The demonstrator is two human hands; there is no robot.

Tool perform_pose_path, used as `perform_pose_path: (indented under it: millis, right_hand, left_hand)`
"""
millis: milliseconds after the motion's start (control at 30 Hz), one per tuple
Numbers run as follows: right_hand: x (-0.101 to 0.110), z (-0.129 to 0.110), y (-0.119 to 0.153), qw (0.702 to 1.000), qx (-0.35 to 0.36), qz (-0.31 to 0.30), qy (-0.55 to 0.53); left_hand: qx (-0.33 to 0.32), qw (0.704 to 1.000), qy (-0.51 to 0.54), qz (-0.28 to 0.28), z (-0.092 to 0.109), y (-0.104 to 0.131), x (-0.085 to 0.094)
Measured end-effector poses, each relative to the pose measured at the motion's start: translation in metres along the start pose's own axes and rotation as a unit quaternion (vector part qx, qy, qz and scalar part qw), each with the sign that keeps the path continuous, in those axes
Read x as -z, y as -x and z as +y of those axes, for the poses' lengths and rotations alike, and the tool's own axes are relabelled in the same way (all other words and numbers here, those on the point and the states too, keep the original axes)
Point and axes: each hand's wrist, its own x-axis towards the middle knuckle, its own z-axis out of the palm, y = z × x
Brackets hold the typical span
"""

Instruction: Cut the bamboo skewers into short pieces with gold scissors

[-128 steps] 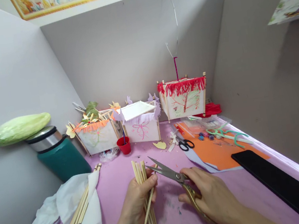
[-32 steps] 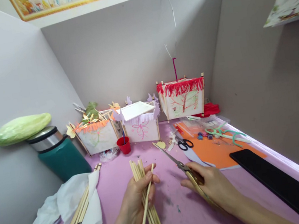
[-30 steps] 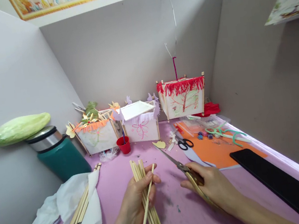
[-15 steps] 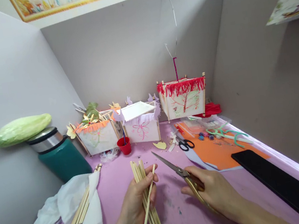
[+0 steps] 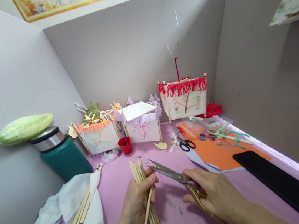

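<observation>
My left hand [image 5: 139,194] is closed around a bundle of pale wooden sticks [image 5: 137,171], upright and slightly tilted. One separate stick [image 5: 146,221] slants across the front of the bundle, its upper end between my thumb and fingers. My right hand [image 5: 218,193] holds large scissors [image 5: 172,174] by their brass-coloured handles. The blades are slightly apart and point left, their tips beside my left fingertips at the top of the separate stick.
Three decorated paper boxes [image 5: 142,131] line the back, near a red cup [image 5: 125,146]. At left are a teal bottle [image 5: 67,161], a green gourd [image 5: 24,129] and wrapped sticks [image 5: 80,212]. At right lie black scissors [image 5: 187,145], orange sheets [image 5: 220,152] and a black slab [image 5: 283,181].
The scissors' blades have parted and moved left and down to the top of the separate stick. My left hand still holds the sticks.
</observation>
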Motion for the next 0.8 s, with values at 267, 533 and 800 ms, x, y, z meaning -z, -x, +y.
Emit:
perform_pose_path:
  millis: [267, 533, 800]
  right_hand:
    - [-0.009, 0.002, 0.002, 1.000, 0.001, 0.004, 0.003]
    - [-0.012, 0.003, -0.001, 0.999, -0.008, 0.012, -0.036]
    - [-0.010, 0.010, 0.000, 0.998, 0.002, 0.063, -0.013]
  left_hand:
    - [-0.006, 0.999, -0.035, 0.030, 0.004, 0.001, -0.003]
    - [-0.003, 0.998, -0.048, 0.043, 0.005, 0.003, -0.004]
    - [0.015, 0.998, -0.036, 0.054, 0.005, 0.004, -0.007]
